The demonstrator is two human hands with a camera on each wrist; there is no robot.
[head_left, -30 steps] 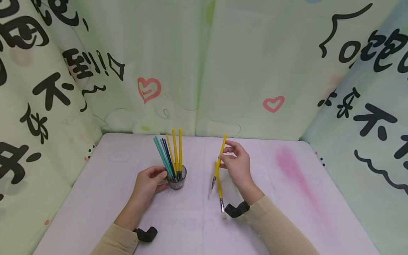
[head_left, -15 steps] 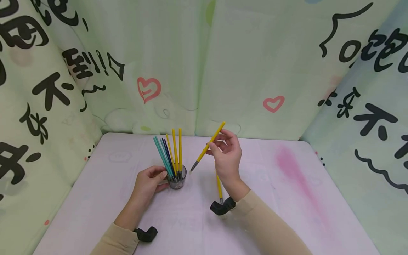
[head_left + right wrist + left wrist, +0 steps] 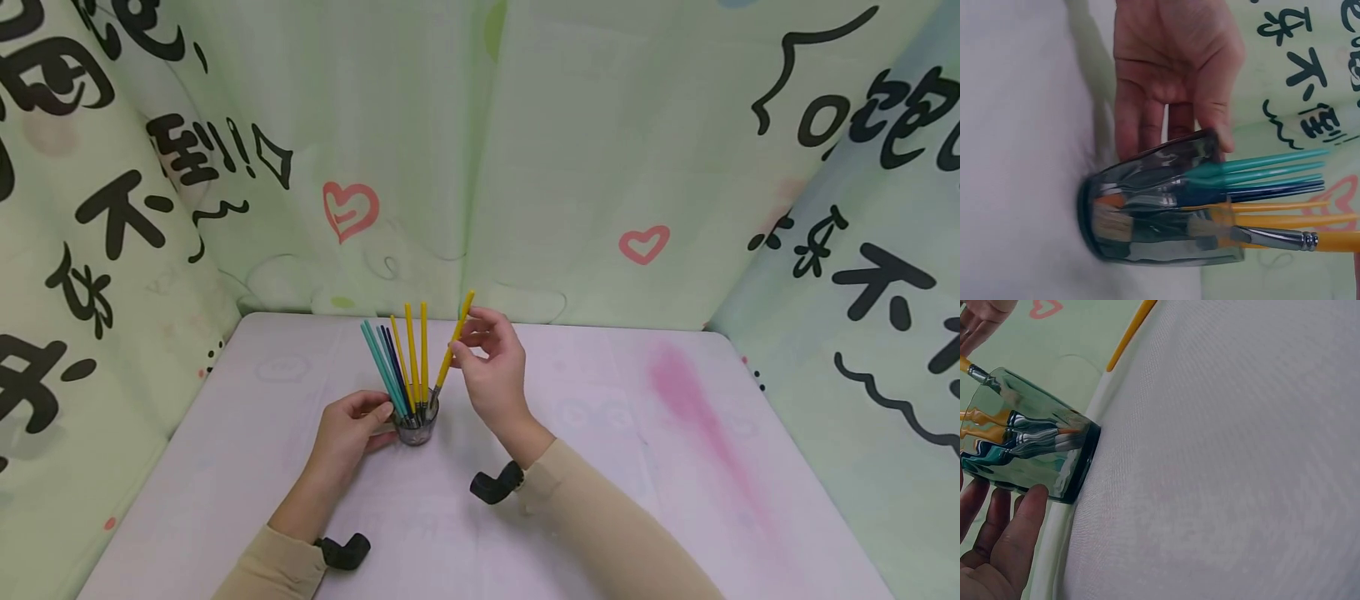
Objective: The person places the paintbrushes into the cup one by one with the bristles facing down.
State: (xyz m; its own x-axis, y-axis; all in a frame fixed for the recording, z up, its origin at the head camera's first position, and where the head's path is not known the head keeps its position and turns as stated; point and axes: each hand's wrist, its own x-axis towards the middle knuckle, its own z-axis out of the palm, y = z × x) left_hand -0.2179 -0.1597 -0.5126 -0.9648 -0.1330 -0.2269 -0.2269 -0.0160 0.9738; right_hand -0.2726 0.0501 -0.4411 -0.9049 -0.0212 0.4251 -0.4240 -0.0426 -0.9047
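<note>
A clear grey glass cup (image 3: 417, 435) stands on the table, holding several paintbrushes (image 3: 390, 367) with teal, dark blue and yellow handles, bristles down. My left hand (image 3: 348, 429) grips the cup's left side between thumb and fingers. Above the cup's right rim, my right hand (image 3: 492, 367) pinches a yellow-handled paintbrush (image 3: 459, 329). It tilts to the right, its bristles down inside the cup's mouth, as the right wrist view also shows at its metal ferrule (image 3: 1279, 237). Another yellow paintbrush handle (image 3: 1130, 336) lies on the table in the left wrist view; the right arm hides it in the head view.
A pale cloth-covered table (image 3: 615, 467) carries a pink smear (image 3: 693, 408) at right. Green printed curtains (image 3: 555, 167) hang around its back and sides. Black wrist mounts (image 3: 497, 483) sit at both sleeve cuffs.
My right hand has moved left with the yellow paintbrush, from over the table to the cup, and the bristles have entered it. My left hand has stayed still on the cup.
</note>
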